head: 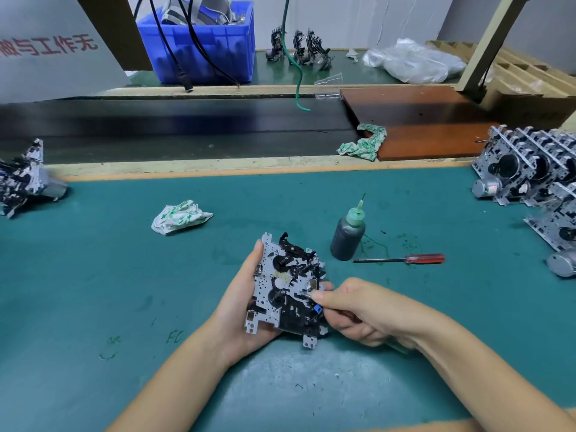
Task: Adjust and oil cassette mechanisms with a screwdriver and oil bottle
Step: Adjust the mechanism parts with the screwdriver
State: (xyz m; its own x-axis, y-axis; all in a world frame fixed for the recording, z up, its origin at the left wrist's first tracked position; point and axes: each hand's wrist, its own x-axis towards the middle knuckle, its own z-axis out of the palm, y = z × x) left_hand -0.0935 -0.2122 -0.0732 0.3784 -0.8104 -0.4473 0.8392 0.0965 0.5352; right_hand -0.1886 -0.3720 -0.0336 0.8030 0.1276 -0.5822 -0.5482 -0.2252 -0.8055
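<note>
The left hand (246, 310) is cradling a cassette mechanism (288, 289) just above the green table (109, 275), at about 6 o'clock in the view, its fingers curled round the back and left edge of the grey plate with the thumb lying along the 9 o'clock side. The right hand (361, 310) is reaching in from 3 o'clock, its thumb and forefinger pressed together and pinching a small metal part on the mechanism's right edge; whether a slim tool is also lying in that palm, I cannot tell. The oil bottle (347, 233) is standing upright on the table at about 1 o'clock from the mechanism, near it but apart, its needle tip uncapped. The screwdriver (402, 259) is lying flat just beside the bottle's base, at 2 o'clock from the mechanism, red handle pointing to 3 o'clock, and no hand is touching it. Judging from this, the risk is in the pinch: pulling too hard could be bending the thin tab or springing a small part loose. A reach for the screwdriver could also be knocking the bottle over and spilling oil. A crumpled rag (180, 216) is lying at 10 o'clock.
</note>
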